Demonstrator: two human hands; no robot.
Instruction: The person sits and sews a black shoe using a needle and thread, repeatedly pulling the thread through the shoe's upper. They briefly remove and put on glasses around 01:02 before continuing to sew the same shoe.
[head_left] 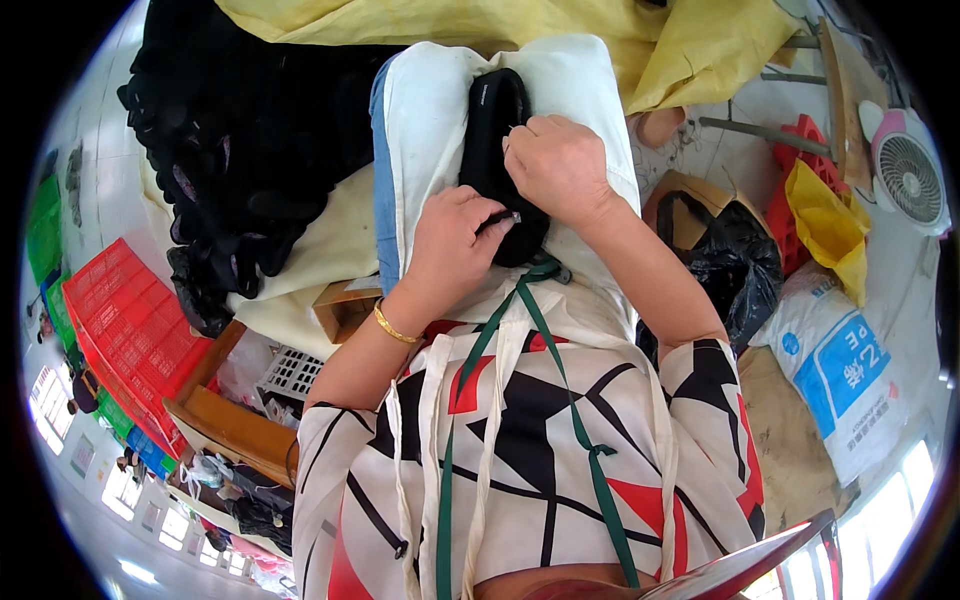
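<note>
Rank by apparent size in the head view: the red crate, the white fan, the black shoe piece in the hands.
1. red crate, largest.
2. black shoe piece, partly covered by both hands.
3. white fan, smallest, though the fisheye rim shrinks it, so this is unsure.

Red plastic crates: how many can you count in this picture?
2: one red crate at lower left beside the wooden frame, another red crate at upper right, partly hidden; more may be covered.

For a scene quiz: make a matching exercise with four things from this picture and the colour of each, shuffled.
Things:
1. crate
2. fan
3. shoe piece held by the left hand and right hand
4. bracelet

Colours:
A. gold
B. black
C. red
D. white and pink

Pairs: 1-C, 2-D, 3-B, 4-A
</note>
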